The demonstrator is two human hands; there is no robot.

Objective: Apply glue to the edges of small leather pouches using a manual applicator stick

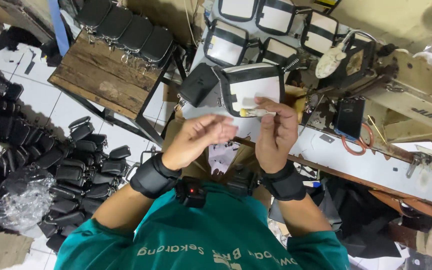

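head view: right hand (276,131) fingers curled shut around a small pale yellowish piece (254,113), pressed against the white panel of a black-trimmed pouch (248,89) just beyond my grip. left hand (201,136) just beside the right, fingers loosely bent; can't tell if it has hold of anything. black wrist bands on both. wooden stool (103,82) with black pouches (126,27) far left of grip, phone (349,118) to the right.

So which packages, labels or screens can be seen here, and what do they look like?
Phone: dark blank screen, lying on the workbench at right.
Clear plastic bag: crumpled, shiny, on the floor at left.
Maker's lettering: dark letters on the cream sewing machine.
Shirt print: pale lettering on green.
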